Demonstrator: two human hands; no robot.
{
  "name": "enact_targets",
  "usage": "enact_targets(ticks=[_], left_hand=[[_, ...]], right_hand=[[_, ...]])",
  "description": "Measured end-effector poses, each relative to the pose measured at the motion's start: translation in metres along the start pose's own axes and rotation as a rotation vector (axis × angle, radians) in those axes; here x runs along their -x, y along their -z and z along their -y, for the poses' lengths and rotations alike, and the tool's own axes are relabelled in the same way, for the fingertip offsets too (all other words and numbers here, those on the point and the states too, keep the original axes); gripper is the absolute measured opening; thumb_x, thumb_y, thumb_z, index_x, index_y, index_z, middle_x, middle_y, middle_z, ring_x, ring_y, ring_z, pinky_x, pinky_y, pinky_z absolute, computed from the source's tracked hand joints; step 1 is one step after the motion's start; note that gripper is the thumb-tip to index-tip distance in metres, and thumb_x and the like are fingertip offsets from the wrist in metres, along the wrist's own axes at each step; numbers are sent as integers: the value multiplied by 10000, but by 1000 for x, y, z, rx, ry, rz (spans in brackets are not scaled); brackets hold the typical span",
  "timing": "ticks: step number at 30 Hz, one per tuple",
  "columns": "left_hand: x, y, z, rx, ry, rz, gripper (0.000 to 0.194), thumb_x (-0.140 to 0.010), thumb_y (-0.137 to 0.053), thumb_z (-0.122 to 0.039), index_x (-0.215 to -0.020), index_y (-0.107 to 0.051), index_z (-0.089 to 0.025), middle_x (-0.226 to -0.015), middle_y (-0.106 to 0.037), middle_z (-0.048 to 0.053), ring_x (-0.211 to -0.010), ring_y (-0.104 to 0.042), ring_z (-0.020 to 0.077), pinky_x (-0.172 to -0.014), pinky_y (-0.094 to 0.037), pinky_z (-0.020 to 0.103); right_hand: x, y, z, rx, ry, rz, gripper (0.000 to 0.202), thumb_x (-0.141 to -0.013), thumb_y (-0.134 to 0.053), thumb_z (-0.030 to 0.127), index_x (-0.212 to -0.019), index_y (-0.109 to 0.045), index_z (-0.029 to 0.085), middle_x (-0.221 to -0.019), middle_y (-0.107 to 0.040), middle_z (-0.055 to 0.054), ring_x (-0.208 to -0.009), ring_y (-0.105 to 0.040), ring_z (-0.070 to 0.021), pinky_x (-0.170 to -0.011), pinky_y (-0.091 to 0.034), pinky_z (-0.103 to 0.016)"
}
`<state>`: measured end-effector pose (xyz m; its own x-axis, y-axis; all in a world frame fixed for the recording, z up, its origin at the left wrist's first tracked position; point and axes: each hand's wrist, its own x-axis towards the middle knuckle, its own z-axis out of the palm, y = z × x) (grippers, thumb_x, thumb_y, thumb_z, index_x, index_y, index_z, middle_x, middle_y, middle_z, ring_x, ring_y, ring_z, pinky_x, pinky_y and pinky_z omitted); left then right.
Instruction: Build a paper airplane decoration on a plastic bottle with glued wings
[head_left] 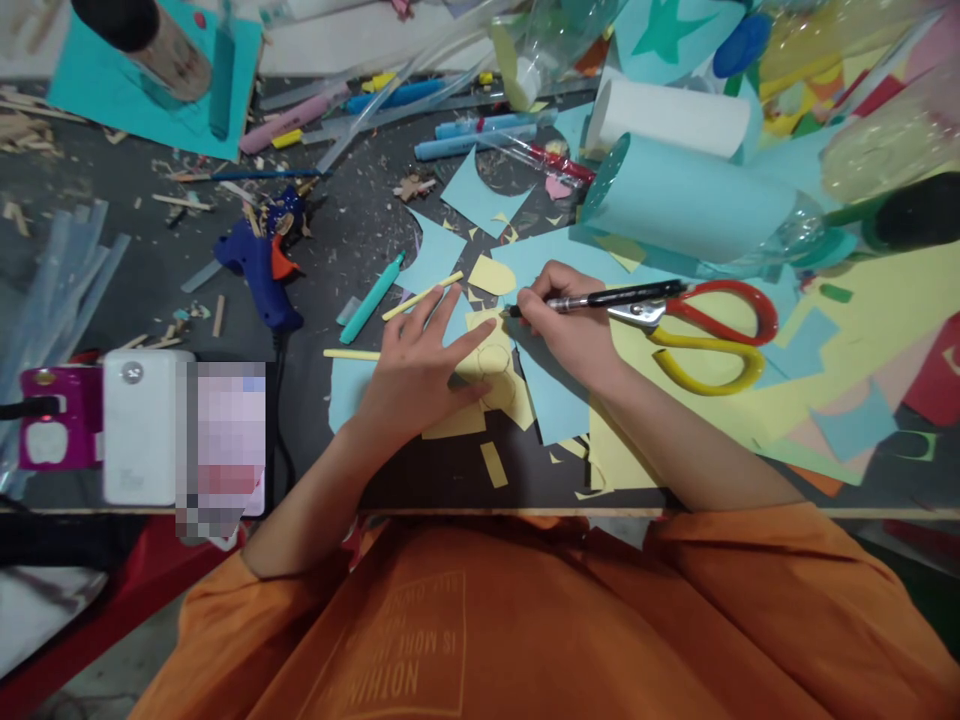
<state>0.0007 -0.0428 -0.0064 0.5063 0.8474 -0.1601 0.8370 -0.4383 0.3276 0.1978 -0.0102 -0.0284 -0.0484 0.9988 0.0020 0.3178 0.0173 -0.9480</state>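
A black pen (592, 298) is gripped in my right hand (566, 325), its tip at the upper right edge of a piece of yellow paper (517, 395). Circles are drawn on that paper. With fingers spread, my left hand (420, 355) lies flat over the paper's left side. Just above sits a small rounded yellow cutout (492, 275). Scissors (712, 335) with one red and one yellow handle lie right of my right hand. A thin yellow paper strip (422, 296) and a teal marker (373, 297) lie by my left fingers.
A blue glue gun (262, 255) with its cord lies at the left. Nearer are a white power bank (142, 425) and a blurred-out phone (231, 440). A light blue paper tube (690, 195) lies at the upper right. Paper scraps (487, 190) and several markers (472, 140) lie behind.
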Motion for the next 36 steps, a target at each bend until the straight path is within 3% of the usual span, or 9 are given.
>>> enact_targets(ticks=[18,23,32,36], left_hand=[[0,3,-1,0,16,13,624,-849,-710,-445,-1441,-535,-349,-1651,-314,143,-1515,-314,395,-1138,-332,581],[0,2,0,5,11,16,617,-857,-701,-454,-1441,-534,-344,-1653,-299,148,-1519,-303,400,-1148,-316,588],[0,1,1,25,12,0,612,-852,-701,-466,-1431,-546,-341,-1649,-312,136,-1518,-308,398,-1155,-315,591],[1,0,2,15,-2,-4,604,-860,-696,-456,-1433,-542,-341,-1648,-312,142,-1518,-311,394,-1149,-318,588]], right_hand=[[0,1,1,-23,-14,-3,333,-797,-554,155,-568,-328,239,-507,-356,77,-518,-409,-104,-582,-324,-294],[2,0,1,-128,23,62,305,-742,-516,139,-537,-317,243,-486,-359,70,-489,-357,-100,-536,-302,-289],[2,1,1,18,66,150,335,-734,-546,140,-517,-313,244,-498,-367,57,-510,-342,-108,-547,-283,-315],[2,-1,0,-11,47,103,330,-740,-535,132,-523,-313,242,-500,-355,58,-513,-333,-104,-551,-284,-308]])
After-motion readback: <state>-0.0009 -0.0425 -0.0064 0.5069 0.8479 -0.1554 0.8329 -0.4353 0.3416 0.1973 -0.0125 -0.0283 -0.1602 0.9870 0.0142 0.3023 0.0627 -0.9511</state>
